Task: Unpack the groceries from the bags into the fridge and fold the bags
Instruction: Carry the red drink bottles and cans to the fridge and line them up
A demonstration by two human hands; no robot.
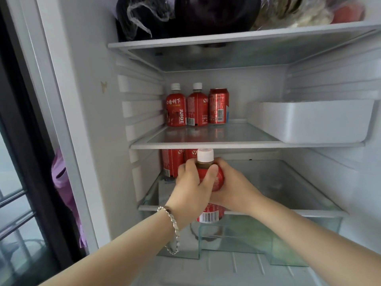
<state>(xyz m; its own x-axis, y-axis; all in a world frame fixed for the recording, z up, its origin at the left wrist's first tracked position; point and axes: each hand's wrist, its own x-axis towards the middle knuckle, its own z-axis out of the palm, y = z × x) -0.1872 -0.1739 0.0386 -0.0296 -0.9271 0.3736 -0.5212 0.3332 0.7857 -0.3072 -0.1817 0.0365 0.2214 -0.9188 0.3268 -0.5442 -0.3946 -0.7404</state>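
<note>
Stocking fridge. My left hand (192, 183) and right hand (234, 188) both wrapped round juice bottle (206, 159), at lower shelf (288, 212). Next: stand it upright beside far-left bottles (171, 162), release.

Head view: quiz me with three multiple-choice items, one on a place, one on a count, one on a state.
1. Where is the white tray? A top shelf; B middle shelf, right side; C crisper drawer.
2. How many juice bottles stand beside the red can on that shelf? A one; B two; C four.
3. The white-capped juice bottle in front is: A lying flat; B standing alone; C gripped by both hands.
Key: B, the tray rests at the right of the middle shelf; B, two white caps show left of the can; C, left hand and right hand wrap it.
</note>
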